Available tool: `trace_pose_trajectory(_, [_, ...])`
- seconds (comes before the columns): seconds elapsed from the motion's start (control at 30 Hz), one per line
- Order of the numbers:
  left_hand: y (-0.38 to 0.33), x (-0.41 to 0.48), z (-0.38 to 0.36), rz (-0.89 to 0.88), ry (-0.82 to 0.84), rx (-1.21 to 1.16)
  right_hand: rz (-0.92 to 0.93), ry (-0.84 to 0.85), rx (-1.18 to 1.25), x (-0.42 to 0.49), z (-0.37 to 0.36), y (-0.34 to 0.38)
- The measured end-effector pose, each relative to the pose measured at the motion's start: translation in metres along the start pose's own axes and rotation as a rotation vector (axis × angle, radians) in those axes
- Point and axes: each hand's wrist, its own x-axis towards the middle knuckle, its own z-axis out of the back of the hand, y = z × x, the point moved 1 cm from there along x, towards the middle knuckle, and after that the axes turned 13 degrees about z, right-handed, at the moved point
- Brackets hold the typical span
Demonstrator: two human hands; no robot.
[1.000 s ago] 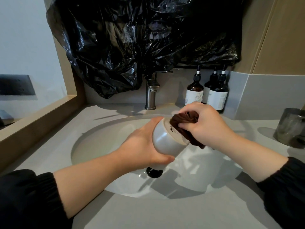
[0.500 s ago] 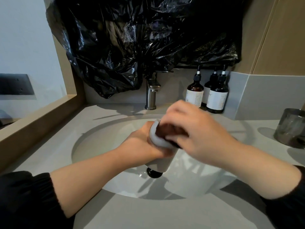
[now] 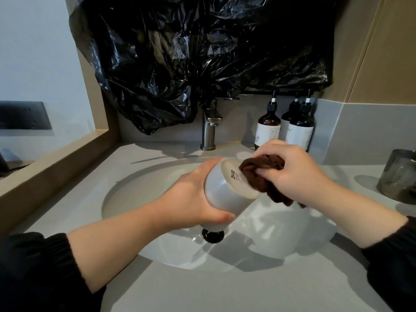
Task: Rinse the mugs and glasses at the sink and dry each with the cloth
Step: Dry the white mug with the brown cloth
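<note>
My left hand (image 3: 193, 199) grips a white mug (image 3: 222, 194) over the white sink basin (image 3: 139, 199). The mug is tipped so its flat base, with a small black printed mark, faces up and to the right. My right hand (image 3: 295, 174) holds a bunched dark brown cloth (image 3: 258, 174) and presses it against the right part of the mug's base. The mug's mouth and any handle are hidden behind my left hand. A grey glass (image 3: 398, 176) stands on the counter at the far right.
A steel faucet (image 3: 210, 129) rises behind the basin, with three dark pump bottles (image 3: 286, 129) to its right. A black plastic bag (image 3: 202, 55) covers the wall above. The black drain (image 3: 212, 235) sits below the mug. A wooden ledge (image 3: 51, 167) runs along the left.
My right hand moved off the top of the mug to its right side, uncovering the base. The mug tilted back so its base shows again. The cloth stays on the base.
</note>
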Motion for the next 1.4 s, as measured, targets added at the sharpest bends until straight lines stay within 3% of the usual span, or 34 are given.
trace_pose_trajectory(0.1, [-0.002, 0.0, -0.003, -0.057, 0.004, 0.073, -0.062, -0.166, -0.095, 0.003, 0.008, -0.006])
trace_pose_trajectory(0.17, [-0.002, -0.001, -0.004, -0.069, -0.009, 0.065, 0.116, -0.185, -0.066, -0.002, 0.004, 0.014])
trace_pose_trajectory(0.27, [-0.004, -0.004, -0.002, -0.096, -0.029, 0.069, 0.421, -0.02, -0.112, -0.013, -0.011, 0.033])
trace_pose_trajectory(0.33, [-0.004, -0.005, -0.002, -0.104, -0.035, 0.092, 0.339, -0.038, -0.155, -0.009, -0.009, 0.014])
trace_pose_trajectory(0.47, [-0.002, -0.003, -0.003, -0.115, -0.055, 0.107, -0.016, -0.17, -0.213, -0.002, 0.006, -0.018])
trace_pose_trajectory(0.57, [-0.002, -0.002, -0.001, -0.104, -0.078, 0.057, 0.121, -0.233, -0.137, -0.006, 0.006, 0.006])
trace_pose_trajectory(0.63, [-0.001, -0.001, 0.0, -0.103, -0.092, 0.013, 0.321, -0.103, -0.11, -0.012, -0.001, 0.023])
trace_pose_trajectory(0.7, [-0.001, -0.002, 0.0, -0.117, -0.091, 0.015, 0.361, -0.021, -0.11, -0.013, -0.006, 0.02])
trace_pose_trajectory(0.87, [-0.001, -0.002, -0.002, -0.151, -0.098, 0.066, 0.021, -0.238, -0.107, -0.004, 0.002, -0.006])
trace_pose_trajectory(0.93, [-0.003, -0.003, 0.0, -0.181, -0.14, 0.114, -0.01, -0.282, 0.007, -0.007, 0.005, 0.001])
trace_pose_trajectory(1.07, [-0.005, -0.005, 0.007, -0.276, -0.174, 0.281, 0.112, -0.084, 0.02, -0.01, 0.003, 0.014])
trace_pose_trajectory(1.2, [-0.001, -0.002, 0.014, -0.465, -0.231, 0.551, -0.212, -0.075, -0.083, -0.006, 0.007, -0.013])
trace_pose_trajectory(1.33, [0.006, -0.002, 0.017, -0.725, -0.263, 0.858, -0.469, -0.161, 0.3, -0.003, 0.02, -0.014])
trace_pose_trajectory(1.4, [0.008, -0.002, 0.018, -0.769, -0.259, 0.941, -0.5, -0.175, 0.326, 0.0, 0.019, -0.01])
